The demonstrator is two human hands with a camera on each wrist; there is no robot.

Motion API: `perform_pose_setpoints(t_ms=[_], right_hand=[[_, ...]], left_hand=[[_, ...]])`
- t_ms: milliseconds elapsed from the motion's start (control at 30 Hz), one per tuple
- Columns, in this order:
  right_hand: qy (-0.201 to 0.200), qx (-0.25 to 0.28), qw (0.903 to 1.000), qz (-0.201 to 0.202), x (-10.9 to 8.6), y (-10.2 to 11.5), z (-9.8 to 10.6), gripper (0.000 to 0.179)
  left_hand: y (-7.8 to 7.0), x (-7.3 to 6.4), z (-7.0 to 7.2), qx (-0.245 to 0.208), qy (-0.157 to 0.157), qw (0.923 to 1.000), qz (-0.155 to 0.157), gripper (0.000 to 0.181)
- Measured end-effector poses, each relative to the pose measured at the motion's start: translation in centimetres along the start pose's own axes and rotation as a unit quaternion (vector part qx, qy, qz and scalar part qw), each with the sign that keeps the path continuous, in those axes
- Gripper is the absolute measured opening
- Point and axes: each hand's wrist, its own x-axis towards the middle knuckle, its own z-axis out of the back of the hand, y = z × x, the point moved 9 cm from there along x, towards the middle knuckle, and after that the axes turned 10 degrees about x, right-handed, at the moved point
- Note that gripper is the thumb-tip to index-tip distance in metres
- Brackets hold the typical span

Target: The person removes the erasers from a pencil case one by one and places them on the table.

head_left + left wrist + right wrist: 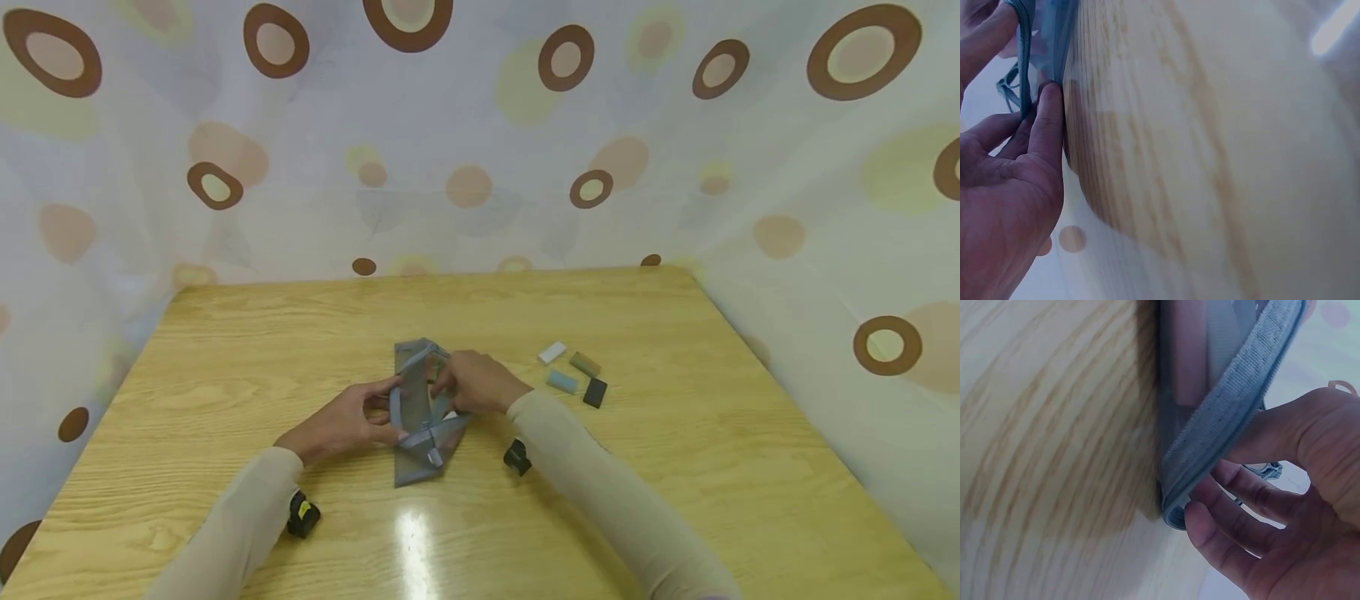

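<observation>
A grey-blue mesh zipper pouch (415, 396) lies on the table with its mouth spread apart. My left hand (347, 423) grips its left zipper edge between thumb and fingers; in the left wrist view, the fingertips (1050, 103) press against the zipper band. My right hand (480, 382) is at the mouth, fingers bent downward. In the right wrist view its thumb and fingers pass behind the zipper edge (1235, 419), so I cannot tell whether they hold anything. Through the mesh shows a pinkish block (1189, 356), beside a paler one.
Right of the pouch lie small blocks: white (552, 352), olive-brown (585, 364), light blue (562, 382) and black (595, 392). Black wrist cameras (303, 515) hang below both sleeves. A dotted curtain (465, 125) encloses the wooden table (285, 333) at back and sides.
</observation>
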Motion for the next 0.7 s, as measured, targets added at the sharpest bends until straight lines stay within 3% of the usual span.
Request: perform_pose_setpoints(t_ms=[333, 700], right_hand=[[-0.013, -0.020, 0.9997, 0.004, 0.1, -0.1, 0.1, 0.024], [-0.021, -0.029, 0.9994, -0.004, -0.4, -0.2, 1.7, 0.030]], left_hand=[[0.0, 0.0, 0.1, -0.001, 0.001, 1.0000, 0.002, 0.094], [0.0, 0.0, 0.1, -0.001, 0.000, 1.0000, 0.002, 0.095]])
